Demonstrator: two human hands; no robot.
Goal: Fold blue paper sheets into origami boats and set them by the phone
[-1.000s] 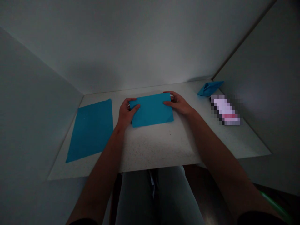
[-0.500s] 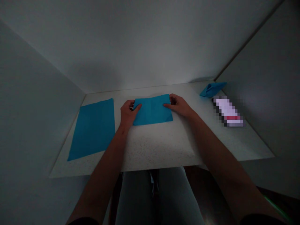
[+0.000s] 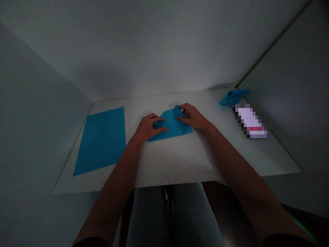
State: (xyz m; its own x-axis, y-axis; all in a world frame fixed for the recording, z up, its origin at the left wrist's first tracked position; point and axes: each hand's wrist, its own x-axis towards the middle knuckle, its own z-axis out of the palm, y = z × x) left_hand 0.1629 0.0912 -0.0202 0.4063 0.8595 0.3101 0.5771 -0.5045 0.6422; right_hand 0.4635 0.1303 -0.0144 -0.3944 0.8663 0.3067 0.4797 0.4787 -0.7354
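Note:
A folded sheet of blue paper [image 3: 172,126] lies on the speckled white tabletop [image 3: 174,157], its near corner now pointing left and a flap raised at the top. My left hand [image 3: 149,128] rests on its left part, with the fingers across the fold. On the right, my right hand [image 3: 192,116] pinches the raised flap between fingers and thumb. Part of the paper is hidden under both hands. A flat blue sheet [image 3: 101,140] lies to the left, with neither hand touching it.
A small folded blue paper boat [image 3: 233,97] sits at the far right corner of the table. Beside it lies a pixelated, pink-and-white flat object [image 3: 250,121]. White walls rise behind and on both sides. My legs show below the front edge.
The blue paper's neat rectangle has been folded at its corners, with a flap now raised at the top. My left hand has moved right onto the paper.

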